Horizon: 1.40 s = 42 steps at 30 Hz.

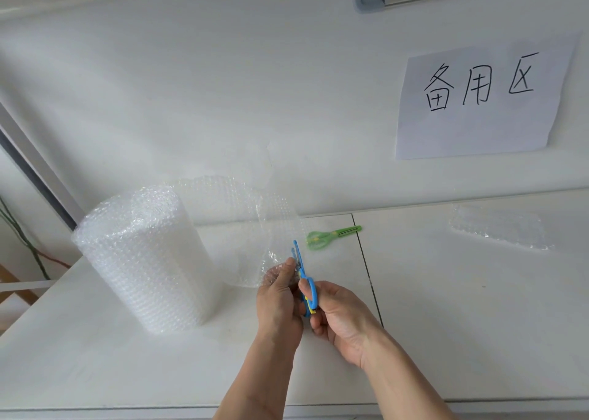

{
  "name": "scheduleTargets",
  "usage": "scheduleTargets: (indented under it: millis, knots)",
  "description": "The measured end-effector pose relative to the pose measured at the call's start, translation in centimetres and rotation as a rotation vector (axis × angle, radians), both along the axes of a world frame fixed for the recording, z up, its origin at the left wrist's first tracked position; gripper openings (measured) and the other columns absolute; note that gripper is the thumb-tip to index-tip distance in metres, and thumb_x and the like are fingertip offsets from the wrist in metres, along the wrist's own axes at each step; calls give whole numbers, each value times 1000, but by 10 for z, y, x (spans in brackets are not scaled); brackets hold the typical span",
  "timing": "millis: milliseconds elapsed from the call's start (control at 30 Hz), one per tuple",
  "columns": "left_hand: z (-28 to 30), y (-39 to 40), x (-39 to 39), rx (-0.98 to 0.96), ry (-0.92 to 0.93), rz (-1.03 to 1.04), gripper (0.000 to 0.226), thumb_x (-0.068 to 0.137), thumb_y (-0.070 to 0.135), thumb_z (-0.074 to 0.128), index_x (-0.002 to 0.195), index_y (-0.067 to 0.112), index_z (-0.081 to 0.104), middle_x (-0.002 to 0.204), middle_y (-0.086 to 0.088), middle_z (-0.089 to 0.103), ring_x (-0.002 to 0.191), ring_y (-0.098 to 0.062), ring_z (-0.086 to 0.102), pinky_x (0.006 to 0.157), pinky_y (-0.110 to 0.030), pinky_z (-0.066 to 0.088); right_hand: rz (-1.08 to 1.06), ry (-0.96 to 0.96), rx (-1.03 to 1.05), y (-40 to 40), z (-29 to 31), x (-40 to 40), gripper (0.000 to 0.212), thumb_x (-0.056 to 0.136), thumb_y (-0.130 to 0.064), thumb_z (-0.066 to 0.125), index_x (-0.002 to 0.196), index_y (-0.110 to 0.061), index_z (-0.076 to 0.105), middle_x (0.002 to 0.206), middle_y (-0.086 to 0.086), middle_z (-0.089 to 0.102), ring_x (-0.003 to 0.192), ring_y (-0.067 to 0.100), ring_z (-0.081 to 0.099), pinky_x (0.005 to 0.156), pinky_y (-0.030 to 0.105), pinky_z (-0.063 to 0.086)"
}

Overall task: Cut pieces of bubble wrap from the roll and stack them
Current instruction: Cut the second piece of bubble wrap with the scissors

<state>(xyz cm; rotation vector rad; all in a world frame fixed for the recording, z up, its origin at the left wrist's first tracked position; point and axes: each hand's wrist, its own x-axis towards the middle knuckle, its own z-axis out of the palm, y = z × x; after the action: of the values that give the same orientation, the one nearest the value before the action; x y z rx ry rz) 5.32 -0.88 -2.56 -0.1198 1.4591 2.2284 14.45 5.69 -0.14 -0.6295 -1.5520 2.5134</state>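
Clear bubble wrap (255, 228) trails off the upright roll (140, 260); our left hand (277, 295) pinches its lower edge, our right hand (338, 314) grips the blue scissors (302, 273). We should keep the sheet taut and cut straight.

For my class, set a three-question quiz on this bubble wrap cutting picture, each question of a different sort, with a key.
1. True or false: the green scissors are being used for the cut.
2. Which hand works the blue scissors? A) left B) right
3. Fill in: the loose sheet being cut still joins the ____ standing on the table.

Key
1. False: they lie on the table, untouched.
2. B: the right hand has the handles, while the left hand pinches the sheet's edge.
3. Roll. Cut bubble wrap lies far right.
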Motion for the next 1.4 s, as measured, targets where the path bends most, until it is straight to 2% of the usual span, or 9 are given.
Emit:
scheduleTargets:
  millis: [200,300,400,533,633,733,1167,1300,1400]
  knots:
    - [8,3,-8,8,-56,-28,33,79,34,78,87,11,56,61,-9,47,53,-26,47,51,-34,39,-8,-3,5,0,0,0,23,79,-37,75,71,-19,64,59,-2,54,46,10,42,48,22,36]
    - [6,6,-8,15,-57,-9,22,85,27,72,75,14,58,58,-8,45,48,-22,40,49,-30,31,4,4,-1,0,1,0,25,81,-40,73,76,-17,63,63,0,57,46,10,43,48,21,37]
    - [-3,5,-7,14,-46,19,32,86,28,72,60,18,55,59,-7,37,49,-20,33,49,-30,27,22,4,12,0,3,-1,30,83,-46,69,82,-16,66,69,3,60,47,11,46,49,22,40]
    - [-3,5,-6,30,-50,35,30,86,27,72,64,16,55,59,-7,38,51,-20,34,48,-31,27,27,2,28,0,2,-1,32,82,-47,70,85,-16,63,72,5,56,47,11,42,49,21,38]
    - [-4,5,-5,19,-60,46,29,86,28,72,62,17,60,57,-6,38,48,-21,35,47,-32,27,18,9,14,0,0,-1,29,78,-44,73,73,-18,63,69,4,54,46,10,38,48,20,34]
    - [-2,5,-4,6,-64,48,24,86,28,72,71,15,60,60,-7,41,48,-22,38,46,-31,29,-5,9,13,0,-2,-1,24,77,-40,75,67,-21,65,66,2,53,45,10,37,47,20,33]
    - [6,2,3,14,-52,25,22,89,25,69,79,10,56,59,-11,45,46,-23,40,45,-29,35,-54,9,-7,-1,-5,-10,24,79,-37,75,84,-14,70,74,7,50,46,9,36,45,19,32]
    - [8,0,5,21,-53,0,27,90,26,67,76,10,50,56,-11,42,35,-22,38,40,-25,33,-41,16,2,0,-5,-11,23,81,-37,74,79,-15,67,73,8,51,44,10,38,45,21,32]
    - [10,0,2,26,-79,-10,29,83,34,74,89,10,58,58,-13,50,43,-25,42,43,-29,36,-52,18,18,-1,-7,-11,20,80,-36,75,72,-18,70,71,7,51,44,10,37,46,21,32]
